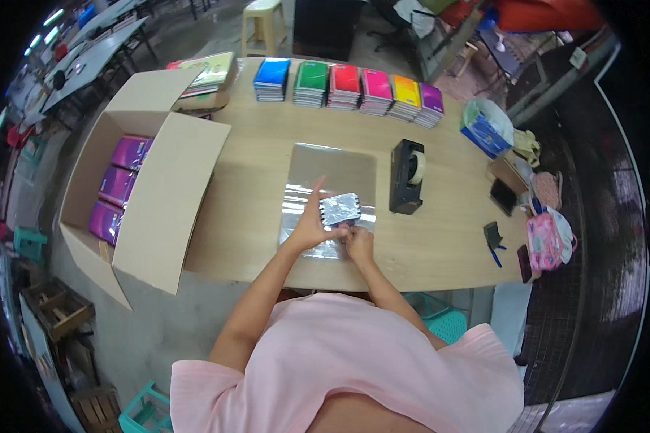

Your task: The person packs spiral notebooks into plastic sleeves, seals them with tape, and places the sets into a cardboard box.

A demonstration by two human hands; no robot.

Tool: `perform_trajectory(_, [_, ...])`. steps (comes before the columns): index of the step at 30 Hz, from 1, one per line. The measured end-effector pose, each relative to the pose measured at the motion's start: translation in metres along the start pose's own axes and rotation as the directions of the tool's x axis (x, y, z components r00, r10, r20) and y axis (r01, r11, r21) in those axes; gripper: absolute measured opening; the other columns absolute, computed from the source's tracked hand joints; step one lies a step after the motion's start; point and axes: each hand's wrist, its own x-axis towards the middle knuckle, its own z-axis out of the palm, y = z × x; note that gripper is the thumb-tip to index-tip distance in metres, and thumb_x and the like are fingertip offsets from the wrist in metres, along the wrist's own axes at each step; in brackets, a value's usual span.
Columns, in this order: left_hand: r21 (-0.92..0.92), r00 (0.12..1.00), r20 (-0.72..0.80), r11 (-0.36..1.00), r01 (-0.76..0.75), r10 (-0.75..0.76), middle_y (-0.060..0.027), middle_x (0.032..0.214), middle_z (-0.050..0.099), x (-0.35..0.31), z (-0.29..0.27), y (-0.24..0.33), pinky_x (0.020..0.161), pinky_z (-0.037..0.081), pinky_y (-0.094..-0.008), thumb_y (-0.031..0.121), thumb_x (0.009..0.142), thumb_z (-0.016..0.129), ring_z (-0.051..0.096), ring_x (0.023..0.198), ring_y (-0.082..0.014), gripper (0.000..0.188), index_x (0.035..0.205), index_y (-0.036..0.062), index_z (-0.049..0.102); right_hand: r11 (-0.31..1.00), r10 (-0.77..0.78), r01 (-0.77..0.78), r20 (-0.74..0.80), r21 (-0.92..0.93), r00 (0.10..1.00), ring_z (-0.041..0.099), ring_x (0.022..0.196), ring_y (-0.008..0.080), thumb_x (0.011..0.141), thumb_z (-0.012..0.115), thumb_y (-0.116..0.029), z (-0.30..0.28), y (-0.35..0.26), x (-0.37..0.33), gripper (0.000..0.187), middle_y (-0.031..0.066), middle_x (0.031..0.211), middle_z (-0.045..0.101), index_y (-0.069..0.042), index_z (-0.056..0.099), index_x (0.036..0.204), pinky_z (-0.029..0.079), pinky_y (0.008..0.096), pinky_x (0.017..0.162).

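The left hand (310, 225) has its thumb and forefinger wide apart, and the left side of a small shiny block (339, 209) sits in this gap; whether the hidden fingers grip it from below, I cannot tell. The right hand (359, 244) has its fingers curled together at the near edge of the block, and I cannot tell what they pinch. The block is above some clear plastic sheets (328, 162), over the table (245, 202). I judge it light and rather stiff, with a smooth face that can slip and corners that can bend. It seems better to hold it by 2 opposite sides, with flat fingers. To the right of the sheets stands a black tape dispenser (399, 191); farther away is a row of 6 notebook piles (344, 79). At the left, an open box (170, 195) holds purple packs (117, 186).
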Motion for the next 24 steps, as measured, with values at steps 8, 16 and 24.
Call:
perform_trajectory(8, [0.474,0.868,0.416,0.750,-0.461,0.271,-0.0154,0.136,0.049,-0.047,-0.015,0.059,0.113,0.031,-0.0485,-0.013,0.071,0.060,0.042,0.132,-0.0342,0.073,0.139,0.0118,0.047,0.137,-0.125,-0.772,0.784,0.621,0.609,0.066,0.091,0.0208,0.093,0.063,-0.033,-0.072,-0.031,0.012,0.047,0.0110,0.106,0.067,-0.003,0.054,0.126,0.054,0.0366,0.077])
perform_trajectory(16, [0.369,0.869,-0.453,0.929,-0.020,0.199,-0.0153,0.149,0.031,-0.143,-0.097,0.073,0.107,0.040,-0.0501,0.009,0.083,0.067,0.041,0.133,-0.0343,0.064,0.142,0.0211,0.044,0.357,-0.699,0.390,-0.034,0.849,0.714,0.056,0.114,0.0204,0.086,0.070,-0.029,-0.084,-0.315,0.027,0.073,0.0134,0.129,0.055,0.004,0.038,0.143,0.043,0.0327,0.099])
perform_trajectory(24, [0.280,0.843,-0.269,0.799,0.532,-0.466,-0.0223,0.134,0.050,-0.235,-0.183,0.047,0.096,0.048,-0.0456,0.026,0.089,0.066,0.052,0.122,-0.0363,0.048,0.134,0.0158,0.053,0.751,-0.656,0.311,0.600,0.583,0.457,0.065,0.088,0.0191,0.080,0.076,-0.043,0.113,-0.595,0.014,0.065,0.0127,0.107,0.066,0.005,0.059,0.121,0.052,0.0318,0.077])
